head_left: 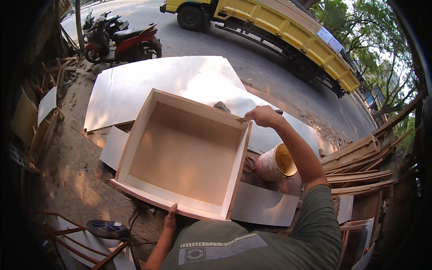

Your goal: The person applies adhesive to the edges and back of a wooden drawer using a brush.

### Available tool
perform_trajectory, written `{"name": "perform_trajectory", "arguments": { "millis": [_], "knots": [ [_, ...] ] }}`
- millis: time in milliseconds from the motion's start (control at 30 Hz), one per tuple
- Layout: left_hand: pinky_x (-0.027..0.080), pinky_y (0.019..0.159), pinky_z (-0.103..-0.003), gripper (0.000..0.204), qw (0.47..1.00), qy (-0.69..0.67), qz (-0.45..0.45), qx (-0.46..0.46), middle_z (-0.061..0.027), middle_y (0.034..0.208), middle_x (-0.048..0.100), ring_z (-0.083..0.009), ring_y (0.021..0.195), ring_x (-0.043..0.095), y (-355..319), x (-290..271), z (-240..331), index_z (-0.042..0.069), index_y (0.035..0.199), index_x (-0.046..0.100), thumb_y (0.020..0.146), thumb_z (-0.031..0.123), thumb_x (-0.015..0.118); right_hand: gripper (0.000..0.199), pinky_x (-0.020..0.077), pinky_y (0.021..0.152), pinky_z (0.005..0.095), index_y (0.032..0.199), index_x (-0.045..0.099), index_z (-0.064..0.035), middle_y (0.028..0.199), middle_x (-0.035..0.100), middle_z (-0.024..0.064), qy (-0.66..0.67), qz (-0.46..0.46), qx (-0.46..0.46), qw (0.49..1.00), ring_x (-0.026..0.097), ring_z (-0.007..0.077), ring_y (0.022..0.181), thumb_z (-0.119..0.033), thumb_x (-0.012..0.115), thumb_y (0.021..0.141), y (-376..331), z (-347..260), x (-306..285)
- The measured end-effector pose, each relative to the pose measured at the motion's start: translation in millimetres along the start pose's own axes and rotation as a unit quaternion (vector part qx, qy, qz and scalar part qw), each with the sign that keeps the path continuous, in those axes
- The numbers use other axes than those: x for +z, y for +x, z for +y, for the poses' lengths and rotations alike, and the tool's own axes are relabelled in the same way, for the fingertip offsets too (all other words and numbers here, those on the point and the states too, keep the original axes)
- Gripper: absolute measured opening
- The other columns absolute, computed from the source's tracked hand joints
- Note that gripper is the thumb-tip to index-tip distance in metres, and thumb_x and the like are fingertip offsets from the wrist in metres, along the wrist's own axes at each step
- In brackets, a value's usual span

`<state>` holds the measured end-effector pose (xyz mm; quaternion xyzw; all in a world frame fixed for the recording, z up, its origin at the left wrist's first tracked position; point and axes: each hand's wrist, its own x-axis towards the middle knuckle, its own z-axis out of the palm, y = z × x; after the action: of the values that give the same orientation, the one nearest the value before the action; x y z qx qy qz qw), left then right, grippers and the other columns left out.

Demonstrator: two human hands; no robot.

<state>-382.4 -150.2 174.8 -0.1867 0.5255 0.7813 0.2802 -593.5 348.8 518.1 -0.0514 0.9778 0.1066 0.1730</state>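
A shallow wooden drawer (pixel 180 153) with pale inner walls and a light brown bottom is tilted up in front of me. My left hand (pixel 170 218) grips its near edge from below, with the thumb up against the front panel and the other fingers hidden. At the far right corner, my right hand (pixel 265 117) is closed around a brush-like tool (pixel 244 119) with a dark handle. The tool's flat pale end rests at the drawer's top edge. To the right stands a stained white bucket (pixel 268 164) with yellowish residue inside.
Large white panels (pixel 121 90) lie beyond the drawer, with a stone (pixel 222 106) on them. Scissors (pixel 249 164) lie beside the bucket. Wood strips (pixel 360 180) are piled at right, and a small wheel (pixel 107 228) lies lower left. A motorbike (pixel 121 42) and yellow truck (pixel 270 27) stand farther off.
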Motion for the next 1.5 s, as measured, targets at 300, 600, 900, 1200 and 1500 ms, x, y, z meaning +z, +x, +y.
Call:
{"name": "perform_trajectory", "arguments": {
  "millis": [300,600,900,1200,1500],
  "knots": [
    [0.036,0.113,-0.033,0.074,0.999,0.032,0.02,-0.004,-0.0092,0.134,0.06,-0.0186,0.125,0.053,-12,15,13,-0.004,0.133,0.064,0.088,0.054,0.071,0.017,0.0576,0.076,0.0441,0.091,0.077,-0.0097,0.097,0.076,0.013,-0.165,-0.067,-0.018,0.984,0.074,0.0323,0.092,-0.011,0.061,0.084,44,-17,16],
    [0.036,0.114,-0.034,0.07,1.0,0.0,0.009,-0.013,-0.009,0.135,0.06,-0.0197,0.127,0.052,-14,14,16,-0.005,0.134,0.063,0.089,0.049,0.072,0.026,0.056,0.074,0.0428,0.114,0.075,-0.014,0.099,0.075,0.0123,0.103,-0.17,0.032,0.98,0.072,0.0281,0.087,-0.014,0.059,0.093,5,-12,-34],
    [0.034,0.115,-0.036,0.07,0.998,-0.055,-0.022,-0.007,-0.0093,0.137,0.058,-0.021,0.129,0.051,7,-6,-25,-0.005,0.135,0.061,0.091,0.049,0.069,0.049,0.0479,0.095,0.0405,0.134,0.069,-0.0246,0.099,0.067,0.0124,0.168,0.045,-0.024,0.984,0.059,0.0278,0.1,0.003,0.056,0.095,-23,72,34],
    [0.037,0.111,-0.034,0.075,1.0,-0.003,0.023,-0.013,-0.0103,0.135,0.056,-0.0211,0.124,0.052,-6,4,1,-0.006,0.133,0.061,0.086,0.052,0.071,0.048,0.0465,0.097,0.0388,0.129,0.072,-0.0256,0.106,0.067,0.0087,0.234,0.155,-0.058,0.958,0.057,0.0265,0.104,0.003,0.051,0.097,14,77,103],
    [0.043,0.106,-0.036,0.078,0.999,-0.005,0.041,-0.032,-0.0102,0.135,0.055,-0.0235,0.121,0.053,-16,14,13,-0.005,0.136,0.057,0.085,0.052,0.072,0.057,0.0438,0.086,0.0381,0.126,0.073,-0.0327,0.101,0.062,0.0082,0.017,0.202,-0.022,0.979,0.057,0.0237,0.101,0.007,0.05,0.092,10,80,86]
  ]
}}
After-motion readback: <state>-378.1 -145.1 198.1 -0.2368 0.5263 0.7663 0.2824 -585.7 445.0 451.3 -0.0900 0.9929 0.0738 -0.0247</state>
